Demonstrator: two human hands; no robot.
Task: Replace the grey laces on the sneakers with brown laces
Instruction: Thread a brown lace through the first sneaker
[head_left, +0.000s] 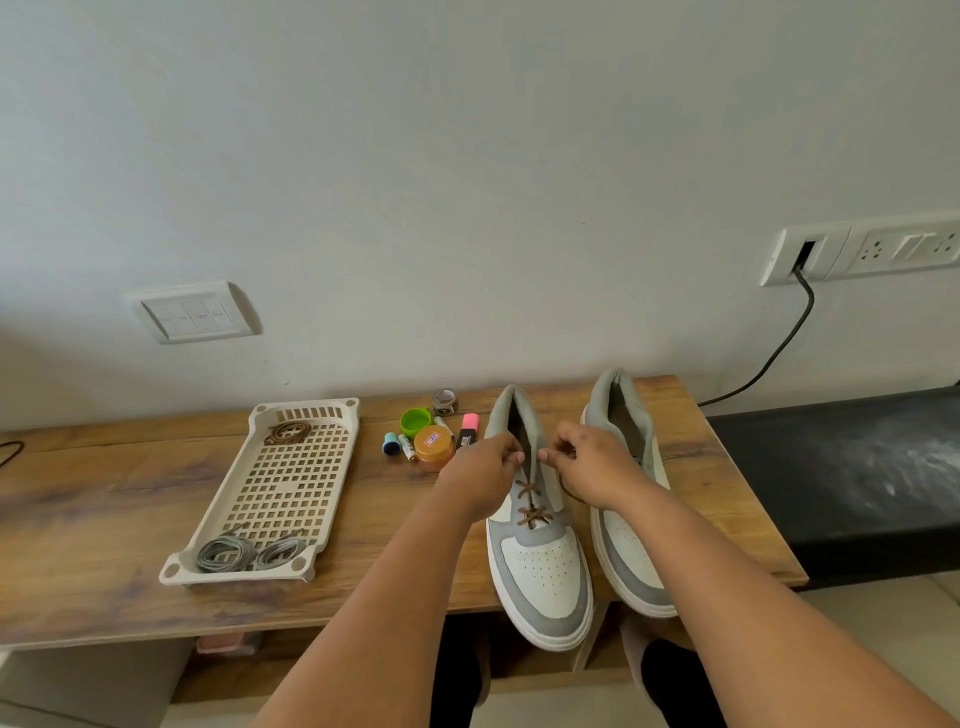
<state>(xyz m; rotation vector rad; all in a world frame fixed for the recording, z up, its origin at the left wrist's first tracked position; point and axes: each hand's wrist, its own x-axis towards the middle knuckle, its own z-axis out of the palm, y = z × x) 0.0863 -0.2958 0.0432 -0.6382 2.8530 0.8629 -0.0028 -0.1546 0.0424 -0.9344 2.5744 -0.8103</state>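
Two grey-and-white sneakers stand on the wooden table (130, 499), toes toward me. The left sneaker (540, 566) has a brown lace (531, 504) crossed through its lower eyelets. My left hand (483, 475) pinches one lace end at the shoe's left side. My right hand (592, 465) pinches the other end at its right side. The right sneaker (631, 545) shows no lace and is partly hidden by my right arm. A beige perforated tray (283, 493) holds a coiled brown lace (287, 432) at its far end and two grey lace bundles (249, 552) at its near end.
Small items lie between tray and shoes: a green cap (414, 420), an orange-lidded jar (434, 446), a pink highlighter (467, 430), a tape roll (445, 401), a blue-capped tube (390, 444). A black bench (841, 467) adjoins the table's right end. A cable (769, 358) hangs from the wall socket.
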